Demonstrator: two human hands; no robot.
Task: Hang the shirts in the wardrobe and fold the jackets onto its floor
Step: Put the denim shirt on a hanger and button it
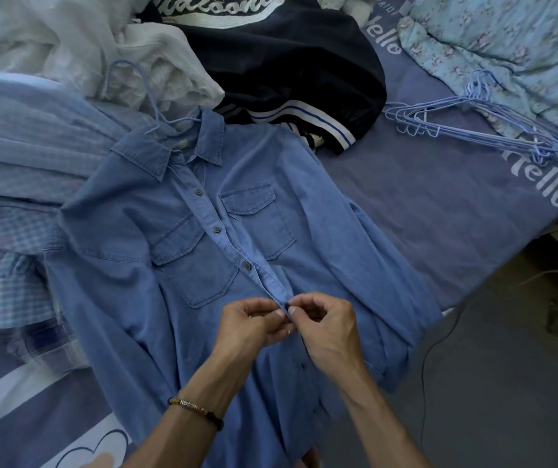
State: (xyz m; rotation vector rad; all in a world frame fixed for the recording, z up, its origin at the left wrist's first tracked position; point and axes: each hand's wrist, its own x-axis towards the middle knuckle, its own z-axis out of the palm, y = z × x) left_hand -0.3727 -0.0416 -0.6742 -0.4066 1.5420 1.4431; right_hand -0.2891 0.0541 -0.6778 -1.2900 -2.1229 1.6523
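Bed (pixel 422 211) strewn with clothes, denim shirt (pixel 203 214) on its hanger (pixel 149 96) spread flat beneath left hand (pixel 250 320) and right hand (pixel 324 327), both pinching the placket mid-buttoning: best kept taut, edges aligned, button eased squarely through.

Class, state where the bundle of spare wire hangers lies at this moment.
In the head view, the bundle of wire hangers lies on the bedsheet at upper right, just below the floral quilt and right of the navy jacket.
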